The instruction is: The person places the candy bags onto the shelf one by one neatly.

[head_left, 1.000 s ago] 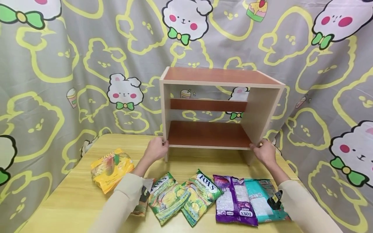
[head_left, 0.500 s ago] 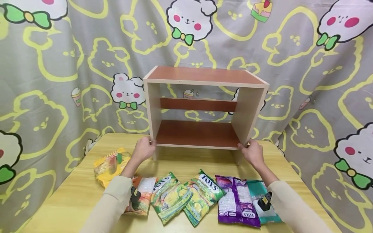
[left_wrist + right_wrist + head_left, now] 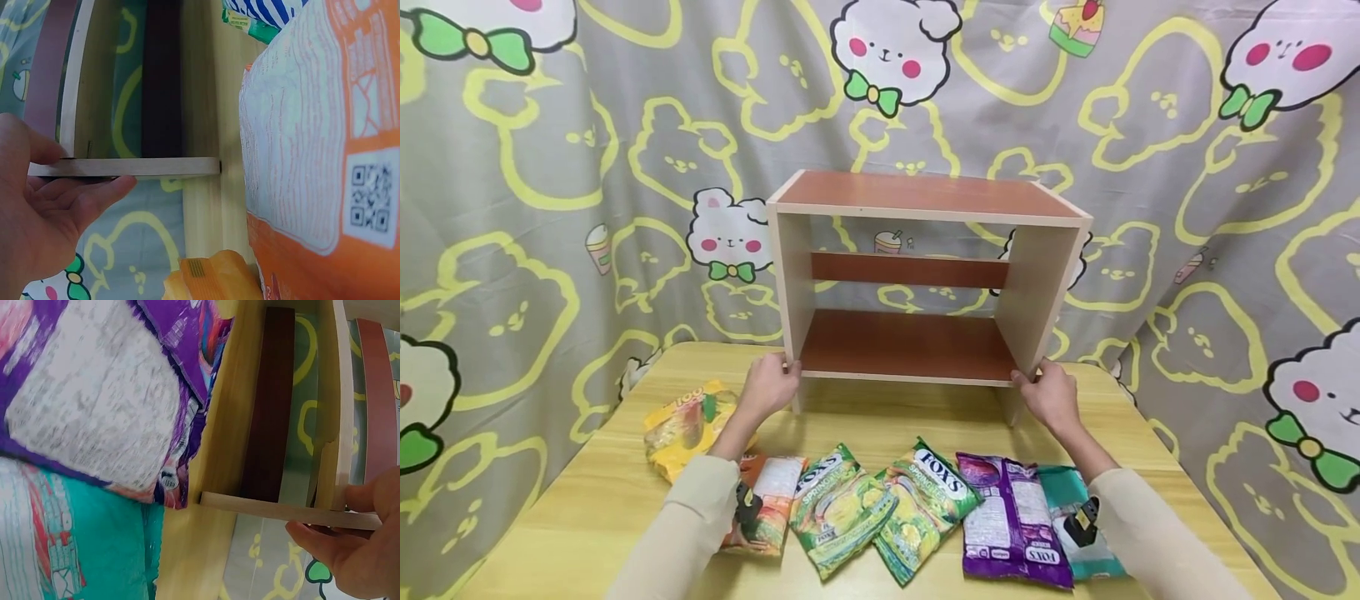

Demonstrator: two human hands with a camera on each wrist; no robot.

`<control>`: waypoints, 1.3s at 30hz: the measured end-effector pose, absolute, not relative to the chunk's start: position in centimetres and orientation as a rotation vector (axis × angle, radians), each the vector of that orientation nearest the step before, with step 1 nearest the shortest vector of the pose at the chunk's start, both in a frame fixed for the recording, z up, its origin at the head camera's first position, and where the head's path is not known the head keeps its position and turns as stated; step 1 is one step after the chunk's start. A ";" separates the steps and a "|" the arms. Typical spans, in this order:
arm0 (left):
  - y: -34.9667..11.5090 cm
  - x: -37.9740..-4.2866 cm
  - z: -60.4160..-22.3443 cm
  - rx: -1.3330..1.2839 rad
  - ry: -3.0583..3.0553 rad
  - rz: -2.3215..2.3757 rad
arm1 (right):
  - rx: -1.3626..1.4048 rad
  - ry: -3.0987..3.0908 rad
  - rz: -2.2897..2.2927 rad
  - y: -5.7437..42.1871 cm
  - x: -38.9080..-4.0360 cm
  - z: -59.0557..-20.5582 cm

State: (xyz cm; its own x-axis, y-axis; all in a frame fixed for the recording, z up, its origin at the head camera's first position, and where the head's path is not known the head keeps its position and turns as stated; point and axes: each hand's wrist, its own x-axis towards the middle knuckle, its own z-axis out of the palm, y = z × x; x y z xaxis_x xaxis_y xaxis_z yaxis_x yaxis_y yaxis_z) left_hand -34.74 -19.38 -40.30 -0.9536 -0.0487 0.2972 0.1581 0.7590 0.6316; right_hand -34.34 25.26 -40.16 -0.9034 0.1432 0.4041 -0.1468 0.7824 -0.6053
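A small wooden shelf with reddish-brown boards and pale side panels stands at the back of the table. My left hand grips its left side panel at the height of the lower board. In the left wrist view, the thumb of that left hand is inside the panel and the fingers are outside. On the opposite side my right hand grips the right panel at the same height. The right wrist view shows this right hand with the panel edge between thumb and fingers.
In front of the shelf lie several candy bags: a yellow bag, an orange bag, two green FOX'S bags, a purple bag and a teal bag. A patterned curtain hangs close behind the table.
Both hands have shifted the shelf to the left along the table, mostly between the first and second frames. Since then it has hardly moved. The bags have stayed in place.
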 end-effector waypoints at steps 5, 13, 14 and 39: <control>-19.5 -34.7 -40.4 -0.059 -2.660 -0.979 | -0.024 -2.553 0.896 25.0 -34.5 -40.3; -19.1 -34.3 -40.2 -0.044 -2.654 -0.976 | -0.083 -2.580 0.901 25.1 -34.5 -40.5; -19.1 -34.3 -40.2 -0.042 -2.651 -0.972 | -0.083 -2.582 0.898 25.1 -34.5 -40.5; -17.9 -35.2 -40.3 0.018 -2.618 -0.894 | -0.097 -2.586 0.873 25.5 -35.4 -40.1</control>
State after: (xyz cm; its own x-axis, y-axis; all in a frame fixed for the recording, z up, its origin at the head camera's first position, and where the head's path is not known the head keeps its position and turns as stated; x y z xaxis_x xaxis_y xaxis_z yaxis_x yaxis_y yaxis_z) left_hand -35.16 -17.88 -40.28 -0.9302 -0.1302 0.3431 0.1069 0.7984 0.5926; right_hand -35.42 25.53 -40.07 -0.9143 0.1924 0.3564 -0.0630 0.8017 -0.5943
